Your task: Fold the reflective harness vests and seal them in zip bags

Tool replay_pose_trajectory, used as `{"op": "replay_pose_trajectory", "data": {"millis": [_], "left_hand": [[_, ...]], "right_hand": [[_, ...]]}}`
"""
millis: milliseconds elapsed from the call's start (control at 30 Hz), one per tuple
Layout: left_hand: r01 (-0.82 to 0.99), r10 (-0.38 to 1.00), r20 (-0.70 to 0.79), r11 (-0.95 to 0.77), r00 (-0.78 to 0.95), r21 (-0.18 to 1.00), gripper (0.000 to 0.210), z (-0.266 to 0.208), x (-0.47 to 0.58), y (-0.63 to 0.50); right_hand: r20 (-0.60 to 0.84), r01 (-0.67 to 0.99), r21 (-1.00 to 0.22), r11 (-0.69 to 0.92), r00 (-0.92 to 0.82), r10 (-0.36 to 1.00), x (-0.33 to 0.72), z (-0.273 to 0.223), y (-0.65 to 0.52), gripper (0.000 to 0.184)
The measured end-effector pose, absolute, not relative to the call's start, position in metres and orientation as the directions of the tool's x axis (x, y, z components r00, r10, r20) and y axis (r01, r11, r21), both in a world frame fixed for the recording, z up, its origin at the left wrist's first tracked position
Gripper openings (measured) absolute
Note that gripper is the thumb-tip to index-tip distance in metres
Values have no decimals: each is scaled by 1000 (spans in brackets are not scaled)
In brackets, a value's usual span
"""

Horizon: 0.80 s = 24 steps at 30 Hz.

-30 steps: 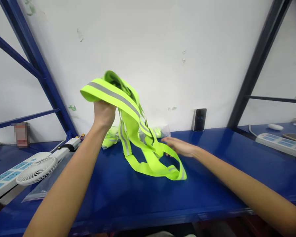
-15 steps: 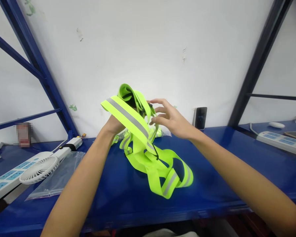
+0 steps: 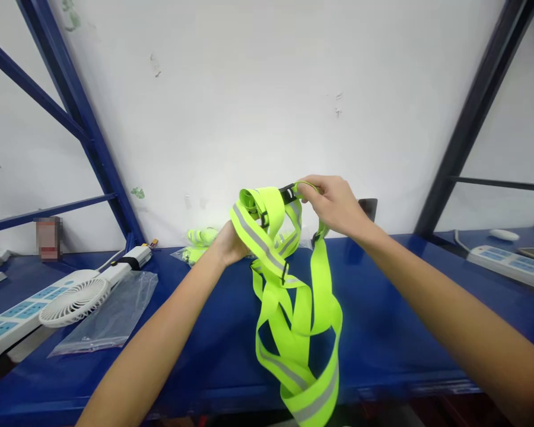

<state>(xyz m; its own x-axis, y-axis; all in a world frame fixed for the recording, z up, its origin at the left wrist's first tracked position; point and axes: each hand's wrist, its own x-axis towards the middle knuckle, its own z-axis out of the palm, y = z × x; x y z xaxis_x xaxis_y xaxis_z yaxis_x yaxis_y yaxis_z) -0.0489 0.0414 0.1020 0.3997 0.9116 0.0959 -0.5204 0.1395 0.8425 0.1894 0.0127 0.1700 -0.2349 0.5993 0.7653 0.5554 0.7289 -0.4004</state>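
A tangle of neon-yellow reflective straps (image 3: 302,314) with grey stripes hangs from both hands over the blue tabletop (image 3: 204,344). My left hand (image 3: 231,242) is closed around the bundled upper part; its fingers are mostly hidden behind the looped bands. Thumb and fingers of my right hand (image 3: 331,198) pinch a strap end beside a black buckle (image 3: 288,194) at the top of the bundle. From there a strap with a black slider drops below the right hand. The lowest loops reach past the table's front edge.
Bagged yellow straps (image 3: 198,240) lie by the wall. At left are a clear zip bag (image 3: 111,314), a white fan (image 3: 75,302) and a power strip (image 3: 22,314). A phone (image 3: 368,209) leans behind my right wrist. Blue rack posts (image 3: 89,136) frame the table.
My right hand has gone from spread fingers beside the bundle to pinching a strap by the buckle. The straps have been lifted and moved right, and their loops now hang lower.
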Motion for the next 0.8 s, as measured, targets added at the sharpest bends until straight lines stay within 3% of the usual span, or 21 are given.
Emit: {"op": "replay_pose_trajectory", "data": {"millis": [133, 267, 367, 467, 567, 700, 800], "left_hand": [[-462, 861, 154, 103, 484, 881, 61, 110, -60, 34], [-224, 806, 121, 15, 580, 974, 50, 115, -64, 28], [-90, 810, 78, -31, 582, 995, 49, 112, -62, 26], [-12, 810, 95, -107, 579, 994, 40, 110, -58, 27], [28, 771, 128, -186, 624, 982, 35, 110, -55, 26], [59, 724, 158, -264, 671, 963, 31, 116, -59, 21], [183, 687, 250, -491, 683, 852, 28, 125, -61, 13]], "right_hand": [[773, 553, -369, 747, -263, 577, 195, 160, 22, 32], [695, 534, -332, 778, -420, 584, 201, 151, 20, 35], [555, 635, -214, 742, -547, 627, 204, 147, 12, 41], [385, 705, -29, 708, -646, 659, 201, 143, 3, 61], [267, 688, 22, 725, -703, 659, 193, 140, -4, 80], [305, 701, 84, 708, -695, 652, 185, 139, -6, 56], [328, 709, 153, 688, -693, 642, 186, 141, -4, 46]]}}
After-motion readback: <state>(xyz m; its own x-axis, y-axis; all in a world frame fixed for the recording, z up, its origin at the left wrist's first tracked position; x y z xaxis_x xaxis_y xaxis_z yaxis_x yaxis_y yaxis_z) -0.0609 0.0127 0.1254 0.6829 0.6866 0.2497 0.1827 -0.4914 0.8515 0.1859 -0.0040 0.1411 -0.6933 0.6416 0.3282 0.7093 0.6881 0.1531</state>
